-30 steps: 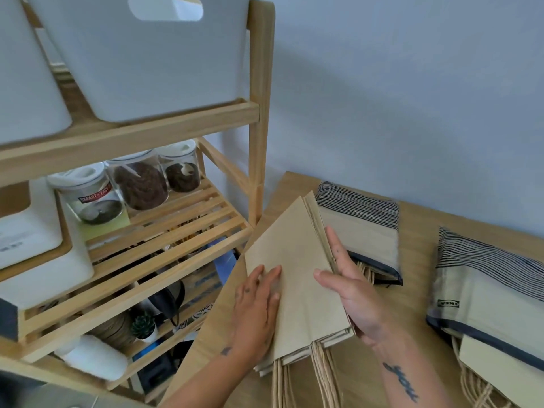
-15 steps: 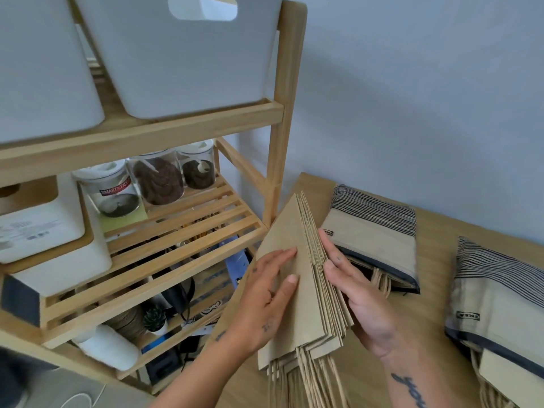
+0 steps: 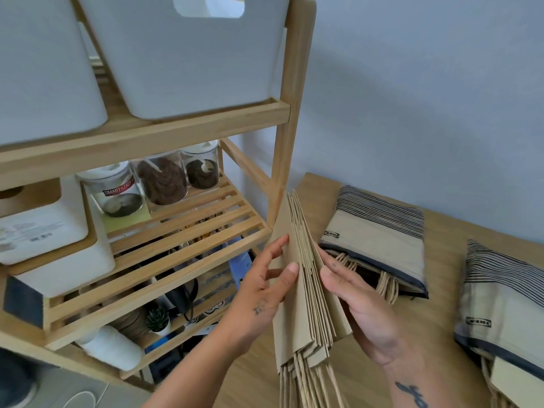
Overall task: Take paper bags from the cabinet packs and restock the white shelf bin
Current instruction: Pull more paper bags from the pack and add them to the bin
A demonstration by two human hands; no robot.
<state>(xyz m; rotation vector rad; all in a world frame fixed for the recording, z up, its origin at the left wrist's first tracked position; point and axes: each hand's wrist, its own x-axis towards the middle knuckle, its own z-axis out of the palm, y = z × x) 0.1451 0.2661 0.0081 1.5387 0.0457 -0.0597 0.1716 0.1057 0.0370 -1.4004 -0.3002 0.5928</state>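
Note:
A stack of flat brown paper bags (image 3: 306, 304) stands nearly on edge between my hands, twisted-paper handles hanging toward me. My left hand (image 3: 259, 295) presses its left face and my right hand (image 3: 362, 313) grips its right side. A white bin (image 3: 188, 63) with a cut-out handle sits on the upper wooden shelf (image 3: 141, 136), above and left of the stack. Two striped beige packs lie on the wooden cabinet top (image 3: 441, 231): one (image 3: 376, 237) just right of the stack with bag handles poking out, another (image 3: 500, 304) at the right edge.
A second white bin (image 3: 41, 75) stands at the upper left. Three clear jars (image 3: 159, 178) and a white box (image 3: 41, 219) sit on the slatted middle shelf. A small plant (image 3: 157, 319) and clutter fill the lowest shelf. A grey wall lies behind.
Both hands have raised the bag stack from lying flat to nearly on edge and moved it up toward the shelf post. The view has shifted so the white bin looms larger.

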